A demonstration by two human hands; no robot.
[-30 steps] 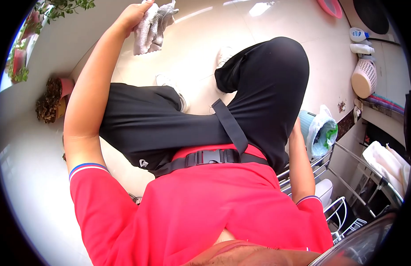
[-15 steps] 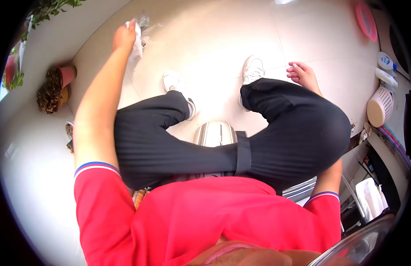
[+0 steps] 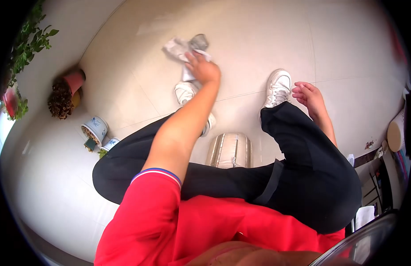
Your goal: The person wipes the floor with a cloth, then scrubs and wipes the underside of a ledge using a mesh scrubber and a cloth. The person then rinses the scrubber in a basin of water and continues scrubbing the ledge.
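Observation:
My left hand (image 3: 203, 67) is low over the tiled floor, in front of my left shoe (image 3: 185, 92). Its fingers press on a crumpled white and grey cloth (image 3: 176, 48), blurred by motion. The cloth's underside and part of my fingers are hidden. My right hand (image 3: 309, 98) hangs beside my right shoe (image 3: 278, 86), fingers loosely bent and apart, with nothing visible in it.
I squat over a low striped seat (image 3: 230, 150). To the left are a pink flowerpot (image 3: 74, 82), a blue-and-white pot (image 3: 96, 127) and leafy plants (image 3: 34, 42) along the wall. A pale basket (image 3: 396, 133) stands at the far right.
My left hand has swept the cloth from the far left towards the middle, nearer my left shoe. The view has shifted, so more pots show at left. My right hand keeps its loose pose.

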